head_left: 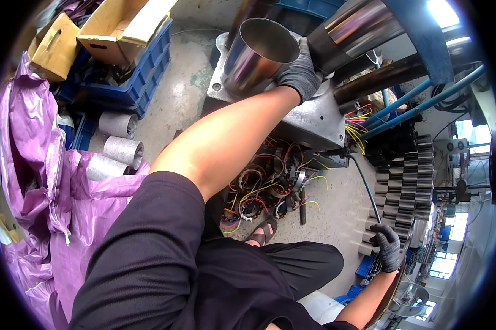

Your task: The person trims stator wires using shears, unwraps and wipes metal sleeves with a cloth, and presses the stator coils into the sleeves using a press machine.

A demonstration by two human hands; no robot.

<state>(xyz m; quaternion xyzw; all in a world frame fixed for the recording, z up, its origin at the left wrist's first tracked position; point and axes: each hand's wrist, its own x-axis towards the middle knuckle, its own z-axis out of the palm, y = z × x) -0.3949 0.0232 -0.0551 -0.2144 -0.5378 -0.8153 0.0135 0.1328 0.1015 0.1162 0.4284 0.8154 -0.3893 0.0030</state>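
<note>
A: Biggest thing first?

B: Grey metal machine block [314,118] at top centre, with a dark shaft [388,77] and blue hoses [418,113] running off to the right. A purple plastic sack [44,187] fills the left side.

A: Behind the sack?

B: Blue crates [140,71] holding cardboard boxes [116,27]. Grey tubes [121,148] lie on the concrete floor [176,99] between crates and sack.

A: On the right?

B: Stacks of dark toothed metal rings [405,184], piled in columns.

A: Under the block?

B: A heap of wound coils with red, yellow and black wires [270,187], near a sandalled foot [262,231].

A: Now the hands.

B: Both wear grey knit gloves. Left hand [298,71] reaches up across the block, fingers curled over the rim of a shiny steel tube [256,55]. It's a firm closed hold. The tube stands tilted on the block, open end toward the camera.

A: And the right?

B: Right hand [388,247] sits low, just beside the bottom of the ring stacks. The fingers are bent, touching the stack edge; whether they clamp anything, I can't tell.
</note>
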